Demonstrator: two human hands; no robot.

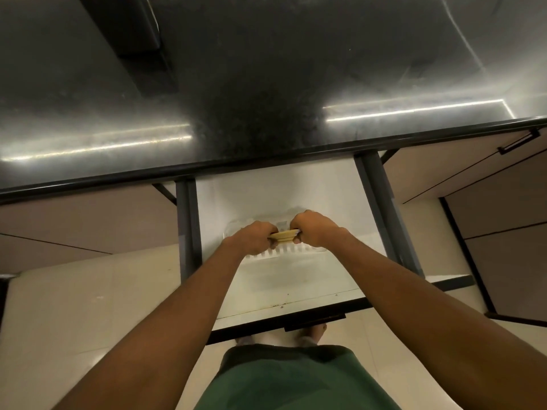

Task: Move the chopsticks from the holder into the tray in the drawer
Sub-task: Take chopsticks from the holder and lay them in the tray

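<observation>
Forearms reach forward over the open drawer (296, 279), left hand (254, 236) and right hand (315, 227) each clenched on an end of the chopsticks (285, 234), bundled level just above the tray (313, 247). Placing seems underway; next, lower and release. Beyond the drawer lies the dark table (266, 84).

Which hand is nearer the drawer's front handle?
Left, slightly. The left hand grips the near-left end of the chopstick bundle over the tray; the right hand grips the other end, a bit deeper in. Both are well behind the handle.
</observation>
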